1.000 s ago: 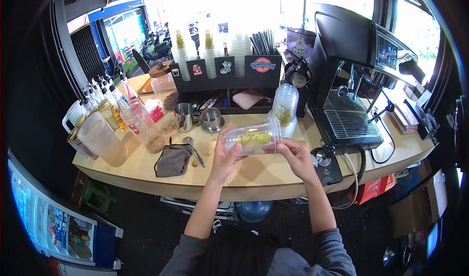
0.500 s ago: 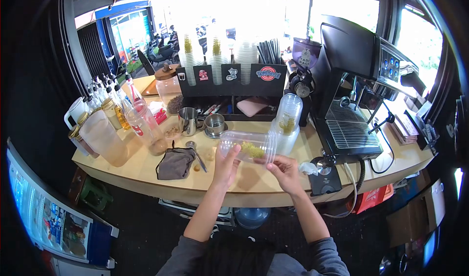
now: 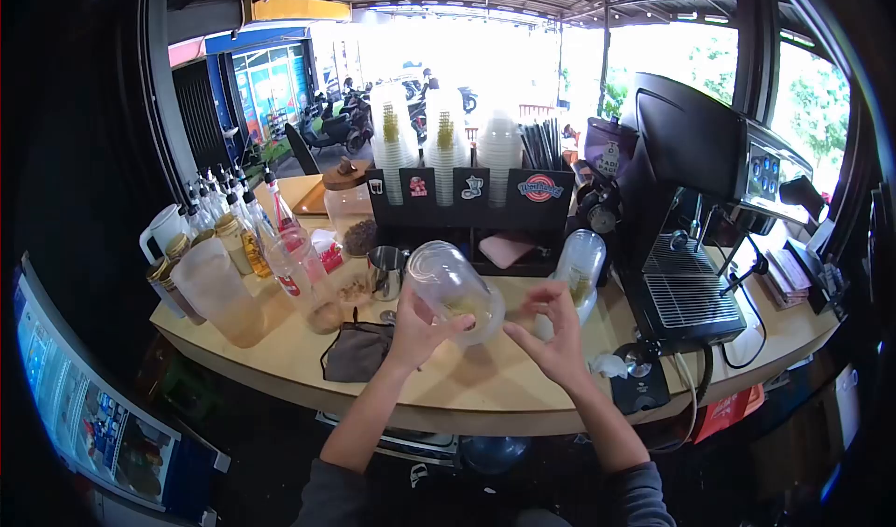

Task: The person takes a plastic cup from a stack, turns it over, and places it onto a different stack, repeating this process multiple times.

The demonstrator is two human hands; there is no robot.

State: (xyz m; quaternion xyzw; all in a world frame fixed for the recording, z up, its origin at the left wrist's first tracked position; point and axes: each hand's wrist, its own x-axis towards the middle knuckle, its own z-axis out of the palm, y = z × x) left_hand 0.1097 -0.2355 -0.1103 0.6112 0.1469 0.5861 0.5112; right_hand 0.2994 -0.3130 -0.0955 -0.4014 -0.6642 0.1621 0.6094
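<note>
Plastic cup (image 3: 452, 289) is held tilted above the tabletop (image 3: 467, 387), the left hand (image 3: 417, 334) grip closed round its lower end. The right hand (image 3: 553, 336) is seen empty (grip wide, fingers spread) just beside it. No drink is seen inside; the cup is not yet set down.
</note>
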